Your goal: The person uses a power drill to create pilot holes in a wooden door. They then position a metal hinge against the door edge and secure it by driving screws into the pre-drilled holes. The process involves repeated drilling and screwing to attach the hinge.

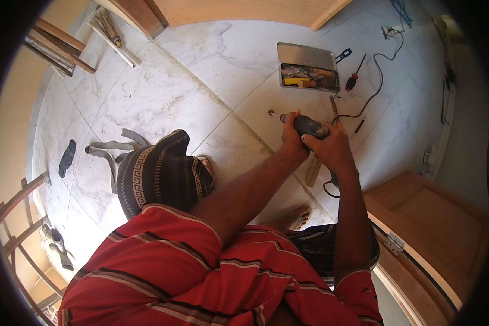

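Both of my hands are wrapped round a dark handheld power tool [308,127] with a thin shaft at its front; I cannot make out its exact kind. My left hand [292,133] grips its front part, and my right hand [331,149] closes round the rear. A small dark piece [270,112] shows at the shaft's tip, above the tiled floor. Just beyond my hands lies an open metal toolbox [339,82] of mixed hand tools. Beneath my right hand, a flat strip of wood [313,171] is partly hidden.
A red-and-black screwdriver [352,82] lies right of the toolbox, beside a dark cable [378,87] curving across the floor. At the lower right stands a wooden door panel [432,217] with a hinge [394,243]. A broom [104,28] and a black cloth [67,158] are at left.
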{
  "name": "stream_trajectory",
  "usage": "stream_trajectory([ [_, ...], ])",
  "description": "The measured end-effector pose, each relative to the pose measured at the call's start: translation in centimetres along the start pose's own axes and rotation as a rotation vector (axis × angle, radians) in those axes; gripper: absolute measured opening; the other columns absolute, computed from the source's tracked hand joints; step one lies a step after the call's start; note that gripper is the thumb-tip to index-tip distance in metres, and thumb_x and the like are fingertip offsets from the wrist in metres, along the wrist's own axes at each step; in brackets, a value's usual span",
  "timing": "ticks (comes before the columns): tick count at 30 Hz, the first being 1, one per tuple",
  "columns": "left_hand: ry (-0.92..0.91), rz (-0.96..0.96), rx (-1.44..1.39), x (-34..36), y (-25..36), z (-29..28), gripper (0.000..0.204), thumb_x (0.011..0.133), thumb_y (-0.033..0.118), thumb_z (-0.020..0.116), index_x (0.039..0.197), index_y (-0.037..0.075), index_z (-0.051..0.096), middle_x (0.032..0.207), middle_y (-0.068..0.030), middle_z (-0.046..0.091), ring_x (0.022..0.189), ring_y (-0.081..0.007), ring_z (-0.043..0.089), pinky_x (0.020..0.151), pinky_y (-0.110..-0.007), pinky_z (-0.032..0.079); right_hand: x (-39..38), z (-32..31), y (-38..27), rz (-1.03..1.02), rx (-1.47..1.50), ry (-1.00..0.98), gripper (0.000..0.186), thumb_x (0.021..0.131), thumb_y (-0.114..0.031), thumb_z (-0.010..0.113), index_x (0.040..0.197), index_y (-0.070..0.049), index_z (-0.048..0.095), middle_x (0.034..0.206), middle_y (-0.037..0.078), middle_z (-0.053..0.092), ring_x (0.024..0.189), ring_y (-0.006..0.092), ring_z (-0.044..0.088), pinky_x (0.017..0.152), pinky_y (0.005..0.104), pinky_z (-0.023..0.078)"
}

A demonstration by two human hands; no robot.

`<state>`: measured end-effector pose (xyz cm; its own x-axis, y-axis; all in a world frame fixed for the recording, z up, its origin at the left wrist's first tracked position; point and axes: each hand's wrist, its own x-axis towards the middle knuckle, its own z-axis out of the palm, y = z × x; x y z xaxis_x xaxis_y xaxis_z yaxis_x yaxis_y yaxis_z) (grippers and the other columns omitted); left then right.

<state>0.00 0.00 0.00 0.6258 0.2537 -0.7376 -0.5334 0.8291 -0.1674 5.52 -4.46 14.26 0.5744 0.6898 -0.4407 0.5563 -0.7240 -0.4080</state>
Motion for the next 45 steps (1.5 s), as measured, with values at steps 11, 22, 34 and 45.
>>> stream_trajectory([
  [11, -0.033, -0.029, 0.014, -1.1, -0.6, 0.8, 0.042, 0.09, 0.049, 0.072, 0.101, 0.01, 0.059, 0.094, -0.0084, 0.067, 0.084, -0.027, 0.069, 0.082, -0.044, 0.059, -0.2, -0.6, 1.0, 0.017, 0.121, -0.013, 0.059, 0.081, -0.037, 0.082, 0.126, 0.0, 0.071, 0.098, 0.02, 0.078, 0.093, 0.033, 0.077, 0.079, 0.0444, 0.062],
  [22, 0.077, 0.279, 0.955, 3.2, 4.6, 0.6, 0.071, 0.085, 0.057, 0.082, 0.123, -0.001, 0.066, 0.113, -0.0117, 0.069, 0.097, -0.024, 0.068, 0.091, -0.043, 0.053, 5.1, 6.6, 12.0, 0.355, 1.476, -0.324, 0.048, 0.094, -0.047, 0.071, 0.116, -0.004, 0.07, 0.082, 0.016, 0.072, 0.058, 0.023, 0.069, 0.053, 0.0403, 0.059],
  [34, 0.29, 0.454, 1.209, 6.8, 12.6, -3.9, 0.057, 0.08, 0.051, 0.086, 0.095, -0.003, 0.078, 0.086, -0.0089, 0.07, 0.078, -0.0196, 0.062, 0.071, -0.038, 0.048, 8.9, 19.2, 9.9, 0.438, 1.697, -0.45, 0.053, 0.091, -0.059, 0.068, 0.103, -0.007, 0.068, 0.076, 0.014, 0.067, 0.053, 0.0222, 0.061, 0.056, 0.0418, 0.055],
  [45, 0.41, 0.506, 1.138, 5.0, 12.0, -3.4, 0.054, 0.081, 0.046, 0.082, 0.102, -0.003, 0.078, 0.097, -0.009, 0.071, 0.089, -0.0224, 0.061, 0.086, -0.038, 0.048, 8.5, 19.1, 8.9, 0.388, 1.657, -0.466, 0.047, 0.09, -0.051, 0.07, 0.103, -0.006, 0.066, 0.072, 0.013, 0.065, 0.058, 0.0276, 0.066, 0.057, 0.0459, 0.058],
])
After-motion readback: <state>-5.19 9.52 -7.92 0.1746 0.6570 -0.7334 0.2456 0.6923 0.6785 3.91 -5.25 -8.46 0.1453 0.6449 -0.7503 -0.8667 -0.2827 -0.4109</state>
